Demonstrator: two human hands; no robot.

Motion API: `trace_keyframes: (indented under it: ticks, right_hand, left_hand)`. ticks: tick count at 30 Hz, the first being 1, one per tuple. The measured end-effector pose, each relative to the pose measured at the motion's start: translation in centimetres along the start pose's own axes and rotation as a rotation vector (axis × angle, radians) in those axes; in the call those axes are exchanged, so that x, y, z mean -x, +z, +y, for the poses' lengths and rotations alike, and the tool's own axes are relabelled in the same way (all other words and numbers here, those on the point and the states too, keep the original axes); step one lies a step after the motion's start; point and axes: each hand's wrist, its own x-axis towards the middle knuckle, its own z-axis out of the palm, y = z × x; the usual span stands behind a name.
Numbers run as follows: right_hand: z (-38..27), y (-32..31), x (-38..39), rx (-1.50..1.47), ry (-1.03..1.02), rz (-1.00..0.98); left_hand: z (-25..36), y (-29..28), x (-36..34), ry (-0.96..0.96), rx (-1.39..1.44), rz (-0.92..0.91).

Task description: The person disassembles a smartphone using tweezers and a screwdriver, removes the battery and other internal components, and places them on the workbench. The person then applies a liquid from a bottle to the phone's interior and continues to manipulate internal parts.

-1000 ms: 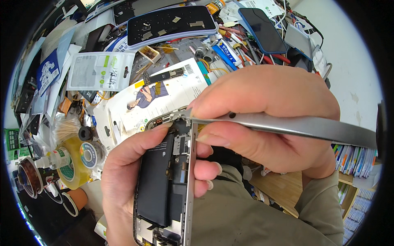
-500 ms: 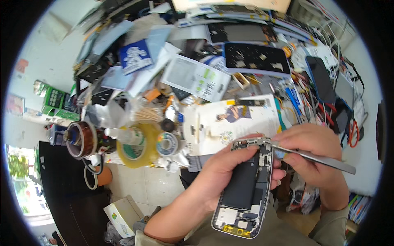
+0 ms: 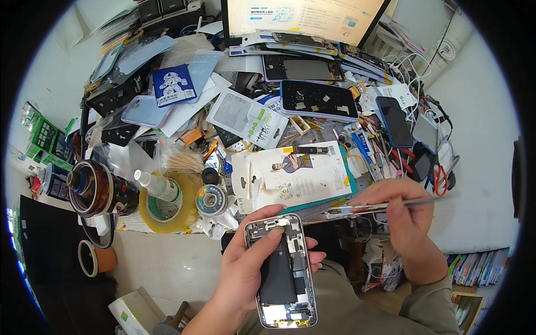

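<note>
An opened smartphone point(image 3: 279, 273), its black battery and inner parts showing, rests in my left hand point(image 3: 244, 267). The thumb presses near the phone's upper end, and the other fingertips wrap round its right edge. Up and to the right of the phone, my right hand point(image 3: 406, 215) pinches a pair of metal tweezers point(image 3: 357, 209). Their tips point left, over the front edge of the workbench and apart from the phone. Whether anything small sits between the tips, I cannot tell. Just beyond lies a white printed card point(image 3: 321, 178) with a small circuit board point(image 3: 310, 149) on it.
At the left stand a tape roll point(image 3: 146, 209), a white-capped bottle point(image 3: 162, 187) and a solder spool point(image 3: 211, 200). Phones point(image 3: 319, 100), packets and tools crowd the bench up to a lit monitor point(image 3: 301, 19). Orange-handled scissors point(image 3: 440, 181) lie at the right.
The tweezers have come away from the phone's top end, with my right hand now farther to its right. The phone is more upright in view, and the head view has shifted.
</note>
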Motion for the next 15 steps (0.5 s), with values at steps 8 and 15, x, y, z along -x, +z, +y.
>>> trace_keyframes:
  ticks: [8, 15]
  right_hand:
    - [0.3, 2.3, -2.5, -0.293, 0.416, -0.092]
    - [0.0, 5.5, -9.3, -0.412, 0.561, -0.230]
  left_hand:
    - [2.6, -0.9, -0.2, 0.083, -0.180, 0.056]
    - [7.1, 0.0, -1.9, 0.034, -0.126, 0.141]
